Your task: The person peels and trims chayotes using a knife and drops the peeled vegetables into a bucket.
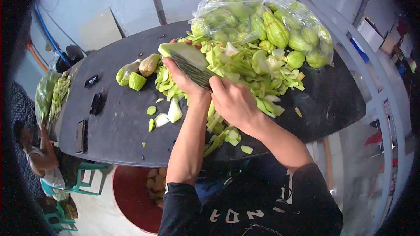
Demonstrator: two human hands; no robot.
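My left hand (pixel 186 81) is closed around a pale green, peeled-looking chayote (pixel 188 51), held above the table. My right hand (pixel 232 100) grips a broad, dark-streaked knife (pixel 189 69), whose blade lies against the near side of the chayote. The knife's handle is mostly hidden in my fingers. Behind and below both hands spreads a heap of green peelings (pixel 262 67). Left of the heap sit a pale chayote (pixel 149 64) and a cut green piece (pixel 137 81). Loose scraps (pixel 162 119) lie nearer me.
A clear plastic bag of chayotes (pixel 271 28) stands on the dark table (pixel 118 135). Small black objects (pixel 96 104) lie at its left. Beneath the near edge is a red tub (pixel 131 201) with roundish items inside. A person (pixel 41 161) sits at far left; a metal railing (pixel 372 78) runs right.
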